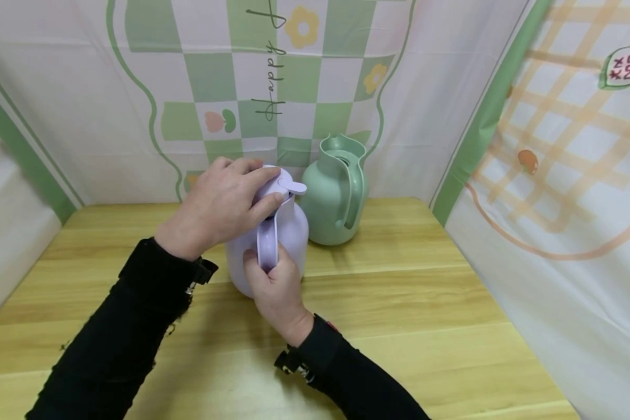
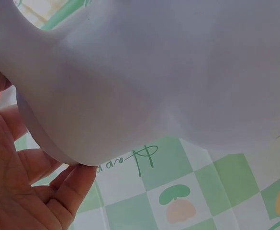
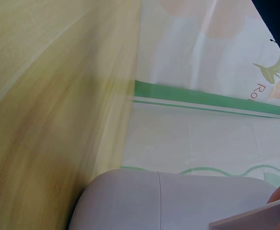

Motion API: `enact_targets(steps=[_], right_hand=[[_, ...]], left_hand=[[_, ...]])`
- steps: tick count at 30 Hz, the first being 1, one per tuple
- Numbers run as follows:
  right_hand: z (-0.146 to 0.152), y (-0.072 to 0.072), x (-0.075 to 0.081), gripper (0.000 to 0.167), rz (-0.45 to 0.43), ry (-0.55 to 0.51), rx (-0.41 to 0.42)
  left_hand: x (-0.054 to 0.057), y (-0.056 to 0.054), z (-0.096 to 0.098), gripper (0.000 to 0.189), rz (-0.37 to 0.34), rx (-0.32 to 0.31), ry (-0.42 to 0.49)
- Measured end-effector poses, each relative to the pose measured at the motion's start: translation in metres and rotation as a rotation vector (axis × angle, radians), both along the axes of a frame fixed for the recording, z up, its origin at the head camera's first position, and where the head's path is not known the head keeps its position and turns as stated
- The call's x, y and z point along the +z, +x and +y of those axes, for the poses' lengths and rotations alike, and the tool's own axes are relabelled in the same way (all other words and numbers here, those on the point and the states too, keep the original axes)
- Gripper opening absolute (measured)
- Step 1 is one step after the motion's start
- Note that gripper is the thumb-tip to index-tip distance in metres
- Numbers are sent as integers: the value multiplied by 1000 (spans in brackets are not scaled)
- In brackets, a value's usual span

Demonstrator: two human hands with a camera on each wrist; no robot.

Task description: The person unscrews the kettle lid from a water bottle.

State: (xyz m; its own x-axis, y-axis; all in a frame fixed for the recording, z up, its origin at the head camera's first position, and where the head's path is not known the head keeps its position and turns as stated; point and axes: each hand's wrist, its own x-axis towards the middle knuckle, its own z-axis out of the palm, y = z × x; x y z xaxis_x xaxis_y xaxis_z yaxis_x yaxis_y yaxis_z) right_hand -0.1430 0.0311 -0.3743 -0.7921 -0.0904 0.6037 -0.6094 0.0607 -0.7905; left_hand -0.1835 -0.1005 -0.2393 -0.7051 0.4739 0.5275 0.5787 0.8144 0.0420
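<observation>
A lavender thermos jug (image 1: 295, 227) stands on the wooden table with its handle toward me. My right hand (image 1: 278, 291) grips the lower part of its handle (image 1: 267, 242), thumb on one side. My left hand (image 1: 215, 201) holds the round lavender lid (image 1: 273, 184) on top, thumb on the near side and fingers over the far side. From the lid a flat lever (image 1: 294, 186) sticks out to the right. In the left wrist view, curled fingers (image 2: 77, 189) meet the rim by the jug's neck. The right wrist view shows the jug's lower body (image 3: 125, 201) by the tabletop.
Close behind and to the right stands a green jug (image 1: 325, 198) of similar shape, its top uncovered and its handle facing me. A printed cloth (image 1: 315, 76) with green checks hangs behind the table (image 1: 399, 303), and another cloth (image 1: 567, 175) hangs at the right.
</observation>
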Motion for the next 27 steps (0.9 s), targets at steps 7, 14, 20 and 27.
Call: enact_targets(steps=[7,14,20,27], right_hand=[[0,0,0,17,-6,-8,15],[0,1,1,17,-6,-9,3],[0,1,1,17,-9,3,-10],[0,1,1,15,2,3,-13]], left_hand=[[1,-1,4,51,-49,0,57],[0,-1,4,52,-34,-9,91],[-1,1,4,51,16,-10,67],[-1,6,4,54,54,27,19]])
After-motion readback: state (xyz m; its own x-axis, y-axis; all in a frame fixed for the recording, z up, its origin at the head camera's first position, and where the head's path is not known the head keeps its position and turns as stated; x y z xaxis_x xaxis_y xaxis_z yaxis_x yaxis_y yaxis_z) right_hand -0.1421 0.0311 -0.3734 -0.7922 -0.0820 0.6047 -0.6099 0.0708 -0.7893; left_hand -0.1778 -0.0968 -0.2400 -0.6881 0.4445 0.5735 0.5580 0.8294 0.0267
